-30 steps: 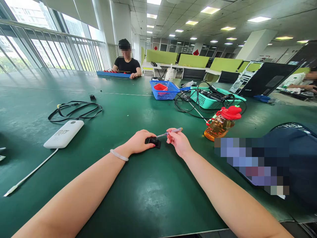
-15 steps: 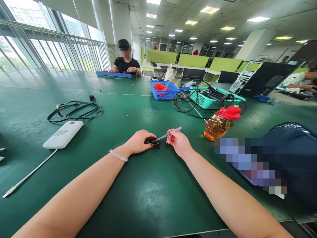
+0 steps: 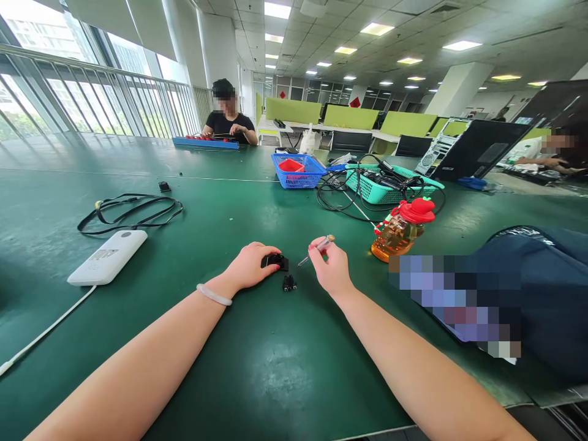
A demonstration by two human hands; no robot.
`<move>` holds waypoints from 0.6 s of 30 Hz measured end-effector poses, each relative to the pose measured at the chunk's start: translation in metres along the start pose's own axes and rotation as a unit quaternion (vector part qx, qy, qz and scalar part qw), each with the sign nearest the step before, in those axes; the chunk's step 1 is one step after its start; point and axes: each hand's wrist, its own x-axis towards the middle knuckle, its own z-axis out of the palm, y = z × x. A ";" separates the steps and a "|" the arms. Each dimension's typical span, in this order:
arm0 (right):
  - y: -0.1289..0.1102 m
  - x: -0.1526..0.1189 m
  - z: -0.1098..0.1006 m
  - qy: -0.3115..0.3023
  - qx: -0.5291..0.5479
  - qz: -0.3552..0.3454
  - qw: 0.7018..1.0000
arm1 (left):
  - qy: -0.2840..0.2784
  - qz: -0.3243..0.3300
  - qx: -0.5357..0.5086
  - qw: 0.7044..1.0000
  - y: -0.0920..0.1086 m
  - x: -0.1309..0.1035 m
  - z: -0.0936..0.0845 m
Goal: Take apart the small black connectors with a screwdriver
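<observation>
My left hand [image 3: 250, 264] is closed on a small black plastic part [image 3: 277, 262] resting on the green table [image 3: 271, 343], thumb and fingers at its left side. Between the fingertips of my right hand [image 3: 331, 269] is a thin screwdriver [image 3: 316, 249] with a clear handle, its tip pointing down and left, apart from the black part. A smaller black piece with light metal pins [image 3: 289, 283] lies loose on the table just in front of the held part.
At left lie a white power bank [image 3: 108, 257] and a black cable loop [image 3: 131, 211]. Ahead are a blue basket [image 3: 298, 174] and a teal basket [image 3: 383, 193] with cables. A red-capped bottle [image 3: 397, 236] and dark bag [image 3: 551, 294] stand right. A person [image 3: 228, 125] sits opposite.
The small pinned piece now lies apart on the table, nearer me. The screwdriver tip has come away from the black part. The whole view has shifted slightly.
</observation>
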 end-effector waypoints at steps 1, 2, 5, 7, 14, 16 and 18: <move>-0.003 -0.002 0.000 -0.006 -0.017 -0.032 0.999 | 0.002 -0.002 0.001 1.000 -0.001 0.000 0.000; -0.005 -0.004 0.001 -0.017 -0.035 -0.059 0.997 | 0.002 -0.003 0.002 1.000 -0.001 0.000 0.001; -0.010 -0.010 0.004 -0.063 -0.094 -0.131 0.985 | -0.001 -0.006 0.007 1.000 -0.001 0.001 0.001; -0.012 -0.012 0.006 -0.103 -0.122 -0.156 0.975 | -0.004 -0.007 0.008 1.000 -0.001 0.001 0.000; -0.018 -0.010 0.006 -0.175 -0.162 -0.159 0.958 | -0.004 -0.015 0.005 1.000 0.000 0.000 0.000; -0.019 -0.011 0.006 -0.170 -0.163 -0.167 0.957 | -0.002 -0.020 0.008 1.000 0.000 0.000 0.000; -0.020 -0.012 0.006 -0.169 -0.151 -0.180 0.957 | 0.000 -0.019 0.010 1.000 -0.001 0.000 0.000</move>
